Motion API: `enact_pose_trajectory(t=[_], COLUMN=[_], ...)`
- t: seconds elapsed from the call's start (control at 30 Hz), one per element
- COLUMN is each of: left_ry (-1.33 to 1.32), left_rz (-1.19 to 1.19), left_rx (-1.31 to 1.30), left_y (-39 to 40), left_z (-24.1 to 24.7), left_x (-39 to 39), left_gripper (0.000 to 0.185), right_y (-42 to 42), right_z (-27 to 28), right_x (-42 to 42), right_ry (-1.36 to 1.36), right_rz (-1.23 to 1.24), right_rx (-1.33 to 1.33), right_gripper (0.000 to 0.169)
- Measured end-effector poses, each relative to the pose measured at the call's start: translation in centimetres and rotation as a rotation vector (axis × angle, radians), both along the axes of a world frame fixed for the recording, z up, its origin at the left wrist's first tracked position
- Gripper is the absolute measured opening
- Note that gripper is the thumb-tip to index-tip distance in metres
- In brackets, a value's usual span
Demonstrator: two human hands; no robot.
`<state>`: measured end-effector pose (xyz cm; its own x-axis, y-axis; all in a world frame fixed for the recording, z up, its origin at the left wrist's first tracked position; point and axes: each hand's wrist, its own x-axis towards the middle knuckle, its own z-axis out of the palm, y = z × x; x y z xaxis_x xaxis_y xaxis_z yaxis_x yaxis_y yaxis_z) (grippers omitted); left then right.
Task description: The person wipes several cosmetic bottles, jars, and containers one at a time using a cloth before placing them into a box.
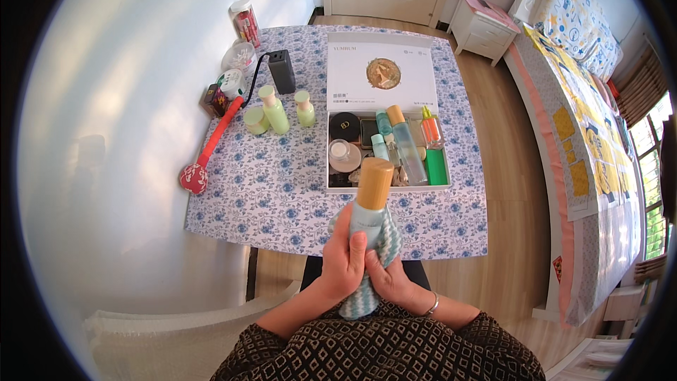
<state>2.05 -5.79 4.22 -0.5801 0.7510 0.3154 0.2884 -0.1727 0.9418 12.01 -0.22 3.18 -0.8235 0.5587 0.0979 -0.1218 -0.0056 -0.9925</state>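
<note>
My left hand (342, 264) is wrapped around a pale blue bottle with a wood-look cap (374, 185), raised in front of my body. My right hand (390, 275) grips a teal-and-white striped cloth (390, 238) against the bottle's lower part. The bottle's base is hidden by the hands and cloth. Just beyond stands an open white box (389, 189) holding another wood-capped bottle (408, 148), a black round compact (344, 127), a jar (345, 154), an orange bottle (432, 131), a green box (437, 166) and several small bottles.
On the flowered tablecloth (264, 201) stand light green bottles (275, 111), a green jar (256, 120), a black power block (282, 71) and several plastic containers. A red-handled massage hammer (217, 135) lies by the wall. A bed (603, 180) is at the right.
</note>
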Motion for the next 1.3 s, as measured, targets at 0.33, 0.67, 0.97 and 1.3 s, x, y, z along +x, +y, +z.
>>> enact_pose_trajectory(t=[0.33,0.67,0.97,1.3], left_ry=[-0.09,0.033,-0.028,-0.051], left_rz=[-0.13,-0.086,-0.379,-0.658], left_rx=[0.309,0.187,-0.151,-0.382], left_y=[0.2,0.0,-1.2,-2.0], left_z=[-1.5,-2.1,-1.3,-1.0], left_x=[0.6,0.9,0.5,-1.8], left_gripper=[0.056,0.049,0.052,0.055], right_y=[0.1,0.8,3.1,6.8], right_z=[-0.4,-0.6,2.6,6.7], right_x=[0.4,0.7,0.6,1.2], right_ry=[-0.196,-0.075,0.075,-0.191], right_rz=[-0.103,-0.066,-0.402,-0.197], right_rx=[-0.136,0.172,-0.029,0.66], right_gripper=[0.044,0.037,0.038,0.025])
